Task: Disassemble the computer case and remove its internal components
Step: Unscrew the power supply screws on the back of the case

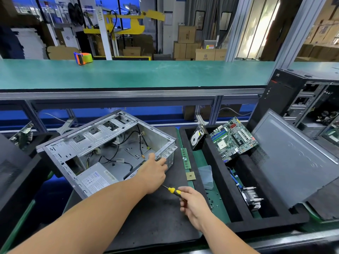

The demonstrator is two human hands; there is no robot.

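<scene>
Your left hand (153, 174) grips the one open computer case (102, 153); your right hand (192, 202) holds one screwdriver (172, 190). One motherboard (233, 139), one RAM stick (185, 158) lie aside.

Yellow-and-black screwdriver (174, 191), grey case (110, 149)

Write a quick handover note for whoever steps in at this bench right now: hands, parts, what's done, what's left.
Left hand grips the rear edge of the open computer case. Right hand holds the yellow screwdriver, tip not on a screw.
Out already: motherboard and hard drive in the black foam tray, heatsink there too; RAM stick and CPU beside the case.
Left inside: power supply and loose cables.
</scene>
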